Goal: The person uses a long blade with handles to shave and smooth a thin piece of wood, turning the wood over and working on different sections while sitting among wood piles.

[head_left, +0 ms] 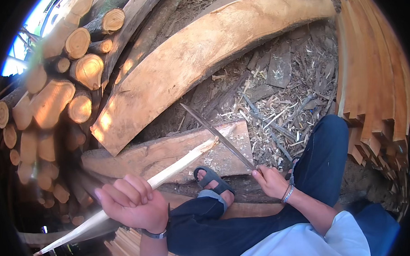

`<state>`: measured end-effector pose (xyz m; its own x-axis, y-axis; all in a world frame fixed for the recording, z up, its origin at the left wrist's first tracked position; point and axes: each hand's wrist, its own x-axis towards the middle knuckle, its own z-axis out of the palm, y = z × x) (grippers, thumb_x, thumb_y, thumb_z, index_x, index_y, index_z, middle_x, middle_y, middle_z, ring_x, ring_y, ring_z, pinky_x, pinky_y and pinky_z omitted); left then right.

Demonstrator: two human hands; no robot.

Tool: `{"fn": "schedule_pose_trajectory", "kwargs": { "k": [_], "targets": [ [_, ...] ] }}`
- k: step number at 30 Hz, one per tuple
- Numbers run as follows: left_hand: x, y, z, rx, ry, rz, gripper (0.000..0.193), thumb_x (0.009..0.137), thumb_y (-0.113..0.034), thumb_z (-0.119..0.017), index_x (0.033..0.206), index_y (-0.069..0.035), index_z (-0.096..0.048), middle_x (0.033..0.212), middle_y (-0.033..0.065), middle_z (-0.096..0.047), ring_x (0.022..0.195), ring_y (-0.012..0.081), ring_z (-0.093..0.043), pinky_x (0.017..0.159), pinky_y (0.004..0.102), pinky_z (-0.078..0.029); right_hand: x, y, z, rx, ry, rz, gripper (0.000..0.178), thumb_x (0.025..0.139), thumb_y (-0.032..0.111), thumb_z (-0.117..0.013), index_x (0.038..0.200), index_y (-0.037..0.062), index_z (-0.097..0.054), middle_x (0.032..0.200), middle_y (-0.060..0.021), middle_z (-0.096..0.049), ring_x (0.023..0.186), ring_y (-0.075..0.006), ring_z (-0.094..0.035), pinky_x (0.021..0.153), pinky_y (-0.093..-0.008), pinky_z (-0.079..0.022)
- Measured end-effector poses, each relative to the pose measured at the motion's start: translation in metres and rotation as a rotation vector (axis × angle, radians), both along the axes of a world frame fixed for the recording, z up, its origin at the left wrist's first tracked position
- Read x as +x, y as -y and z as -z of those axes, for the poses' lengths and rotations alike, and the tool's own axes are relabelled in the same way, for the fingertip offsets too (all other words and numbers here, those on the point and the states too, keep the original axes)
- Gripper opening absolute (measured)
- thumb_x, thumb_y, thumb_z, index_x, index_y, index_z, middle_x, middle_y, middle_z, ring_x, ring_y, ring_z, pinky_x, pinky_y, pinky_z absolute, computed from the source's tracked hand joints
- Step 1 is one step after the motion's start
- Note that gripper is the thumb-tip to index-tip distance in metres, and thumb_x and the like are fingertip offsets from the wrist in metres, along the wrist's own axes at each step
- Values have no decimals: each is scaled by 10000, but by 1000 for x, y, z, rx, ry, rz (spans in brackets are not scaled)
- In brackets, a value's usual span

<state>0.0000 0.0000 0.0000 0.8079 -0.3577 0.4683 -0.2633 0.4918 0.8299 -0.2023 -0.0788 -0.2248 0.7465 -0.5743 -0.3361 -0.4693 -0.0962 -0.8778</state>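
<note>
My left hand (132, 201) is closed around a long pale peeled stick (179, 167), which slants from the lower left up to the middle. The stick's far end lies over a flat wooden slab (140, 158). In my right hand (272, 181) is the handle of a machete-like long knife (218, 136), its dark narrow blade pointing up and left. The blade crosses the stick near its far end, where a brownish patch shows. Whether the edge touches the wood I cannot tell. My fingers hide most of the knife's handle.
A large curved plank (180, 64) stretches across the back. Cut logs (87, 72) are piled at left, and sawn boards (373, 79) are stacked at right. Wood shavings (282, 110) and bark litter the ground. My sandalled foot (215, 185) is close to the slab and stick.
</note>
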Motion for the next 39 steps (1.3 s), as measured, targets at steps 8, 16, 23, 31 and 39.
{"fn": "schedule_pose_trajectory", "kwargs": {
  "k": [8,16,23,31,39],
  "targets": [
    [7,-5,-6,-12,24,8,461,1019,-307,-239,587,-146,-250,439,-14,-204,362,102,-192,321,226,-179,32,-1,-33,-117,166,-155,477,946,375,-475,808,-79,-525,592,-271,-560,613,-436,-602,566,-474,-482],
    [2,-2,-4,3,-12,-73,465,1019,-319,-255,585,-151,-242,444,-19,-192,369,99,-184,329,228,-170,22,-20,-30,-62,144,-76,493,948,393,-468,805,-74,-534,603,-276,-568,621,-442,-602,572,-480,-484],
    [4,0,-6,12,-9,-107,462,1022,-315,-259,590,-152,-240,449,-24,-183,373,95,-176,334,217,-162,19,-7,-34,-71,31,-93,477,949,380,-465,829,-75,-544,607,-278,-572,623,-440,-610,581,-479,-492],
    [-1,-2,-5,9,-22,-58,459,1022,-315,-260,594,-150,-240,457,-24,-194,375,91,-178,333,219,-160,24,0,-17,-70,-44,-92,500,950,403,-455,855,-78,-555,623,-277,-584,641,-438,-616,594,-476,-497],
    [2,-2,-6,1,-20,-73,459,1021,-313,-265,592,-151,-235,450,-22,-194,366,92,-185,332,223,-153,19,-8,-27,-177,44,-111,481,946,383,-472,813,-73,-546,610,-276,-574,624,-439,-607,571,-480,-486]
  ]
}}
